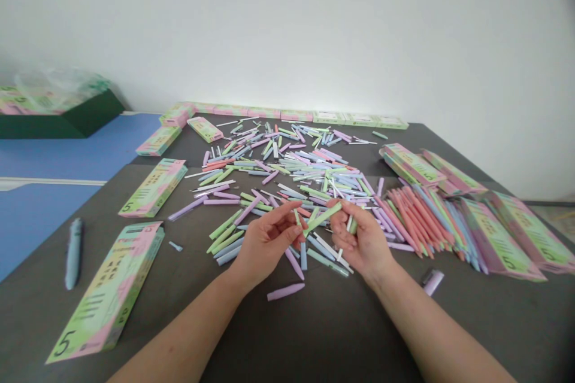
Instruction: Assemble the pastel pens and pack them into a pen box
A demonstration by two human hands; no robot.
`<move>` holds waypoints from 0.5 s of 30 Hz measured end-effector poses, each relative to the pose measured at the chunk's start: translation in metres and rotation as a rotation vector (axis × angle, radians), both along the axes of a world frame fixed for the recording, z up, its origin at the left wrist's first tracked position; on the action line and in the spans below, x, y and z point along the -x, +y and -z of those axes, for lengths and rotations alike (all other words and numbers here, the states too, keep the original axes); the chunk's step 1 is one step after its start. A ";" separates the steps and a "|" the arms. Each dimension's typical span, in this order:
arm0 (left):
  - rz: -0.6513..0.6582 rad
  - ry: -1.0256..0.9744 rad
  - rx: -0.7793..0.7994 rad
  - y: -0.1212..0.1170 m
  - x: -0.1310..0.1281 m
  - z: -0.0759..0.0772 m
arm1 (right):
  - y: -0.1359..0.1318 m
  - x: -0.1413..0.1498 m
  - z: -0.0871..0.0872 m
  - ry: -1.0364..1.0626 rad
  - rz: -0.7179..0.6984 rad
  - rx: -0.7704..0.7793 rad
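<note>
A light green pen barrel (322, 219) slants between my two hands above a spread of pen parts. My left hand (269, 240) is closed, pinching its lower left end. At the upper right end, my right hand (363, 238) grips the barrel with thumb and fingers. Another short green piece (353, 226) and a thin white stick, perhaps a refill, show within the right hand's curled fingers. Below and around the hands lie loose purple, blue and green barrels, with a purple barrel (286, 292) nearest to me.
A wide heap of pastel pen parts (287, 161) covers the table's middle. Orange pens (415, 221) lie in a row at right beside printed boxes (503, 239). More boxes (108, 287) line the left and back edges. A blue pen (73, 254) and dark green bin (90, 114) are left.
</note>
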State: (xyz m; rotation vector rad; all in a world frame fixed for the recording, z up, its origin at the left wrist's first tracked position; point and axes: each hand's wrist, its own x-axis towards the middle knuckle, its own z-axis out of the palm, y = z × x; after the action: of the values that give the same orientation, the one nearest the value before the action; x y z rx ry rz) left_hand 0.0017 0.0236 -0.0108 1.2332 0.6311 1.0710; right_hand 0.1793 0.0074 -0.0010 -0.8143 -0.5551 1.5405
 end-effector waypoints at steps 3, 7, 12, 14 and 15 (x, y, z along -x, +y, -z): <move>0.030 -0.003 -0.027 -0.001 0.001 0.000 | 0.002 -0.002 0.000 0.017 0.051 -0.006; 0.086 -0.004 -0.034 -0.002 0.001 0.001 | 0.002 -0.006 -0.003 0.031 0.106 -0.043; 0.119 0.010 -0.025 -0.005 0.000 0.000 | 0.001 -0.009 -0.006 0.012 0.124 -0.079; 0.130 0.024 -0.018 -0.007 0.000 -0.001 | 0.001 -0.008 -0.006 -0.005 0.131 -0.090; 0.134 0.030 -0.019 -0.008 0.000 -0.002 | 0.001 -0.007 -0.005 -0.015 0.132 -0.095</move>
State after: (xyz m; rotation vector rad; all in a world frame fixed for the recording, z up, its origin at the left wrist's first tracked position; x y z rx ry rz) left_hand 0.0014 0.0161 -0.0089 1.2916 0.5546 0.9497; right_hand 0.1866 0.0081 0.0039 -0.7750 -0.5698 1.3788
